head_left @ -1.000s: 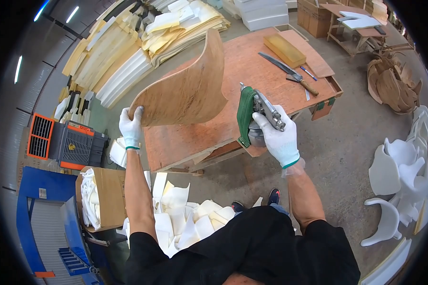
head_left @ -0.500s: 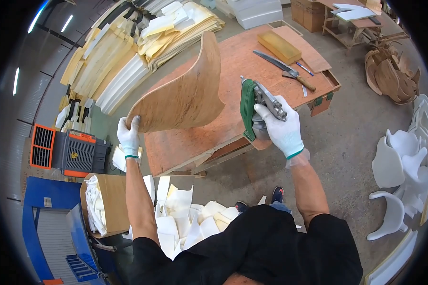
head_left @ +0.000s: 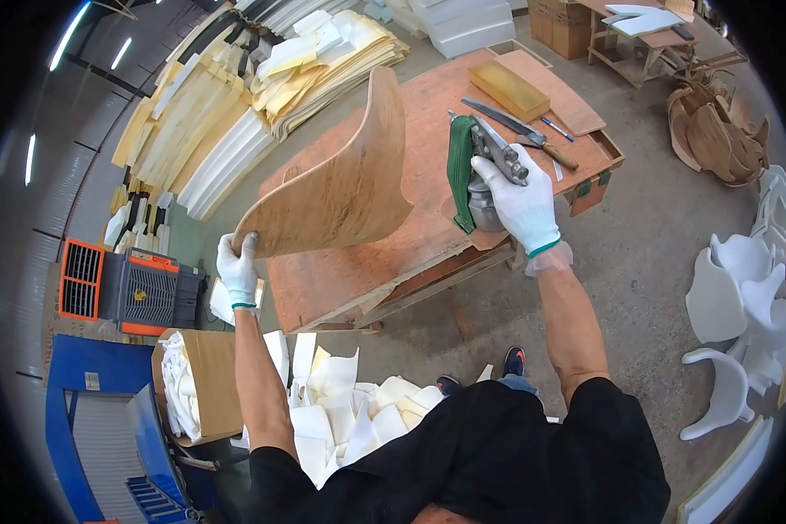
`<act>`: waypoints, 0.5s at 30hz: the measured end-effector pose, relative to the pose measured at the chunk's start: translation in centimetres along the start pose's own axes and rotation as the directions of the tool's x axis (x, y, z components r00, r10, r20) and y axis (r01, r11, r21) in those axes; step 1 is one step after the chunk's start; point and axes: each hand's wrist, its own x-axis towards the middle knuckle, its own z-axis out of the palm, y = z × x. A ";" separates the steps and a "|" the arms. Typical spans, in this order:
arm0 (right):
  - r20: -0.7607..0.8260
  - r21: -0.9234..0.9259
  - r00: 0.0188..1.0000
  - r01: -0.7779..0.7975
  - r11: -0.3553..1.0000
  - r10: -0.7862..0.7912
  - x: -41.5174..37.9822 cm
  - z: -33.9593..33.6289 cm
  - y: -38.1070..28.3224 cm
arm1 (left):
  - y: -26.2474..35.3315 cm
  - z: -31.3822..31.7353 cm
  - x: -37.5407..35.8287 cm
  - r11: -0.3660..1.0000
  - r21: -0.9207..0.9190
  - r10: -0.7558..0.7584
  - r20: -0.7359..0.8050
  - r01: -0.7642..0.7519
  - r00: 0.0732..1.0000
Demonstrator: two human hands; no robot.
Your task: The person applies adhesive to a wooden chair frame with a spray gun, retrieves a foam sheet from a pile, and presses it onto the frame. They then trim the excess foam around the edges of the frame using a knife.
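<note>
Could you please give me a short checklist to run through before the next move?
1. Left hand gripping the curved wooden panel by its edge: ok.
2. Right hand holding the metal tool: ok.
3. Metal tool apart from the panel: ok.
4. Panel supported by the table: cannot tell.
5. Knife laid down, in neither hand: ok.
6. Floor around the shoes clear: not ok, pale sheets lie close by.

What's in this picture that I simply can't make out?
All in the head view:
- Curved wooden panel: most of its far face, hidden by the panel itself.
- Left hand: some fingertips, behind that panel.
- Right hand: some fingers, behind the metal tool.
- Blue structure: lower end, cut off by the bottom edge.
- White label: print too small.
</note>
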 end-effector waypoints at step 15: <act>0.013 -0.064 1.000 0.007 0.998 -0.007 0.1 -0.5 1.2 | -0.2 -1.0 -1.2 0.999 -0.021 -0.037 -0.002 0.037 0.999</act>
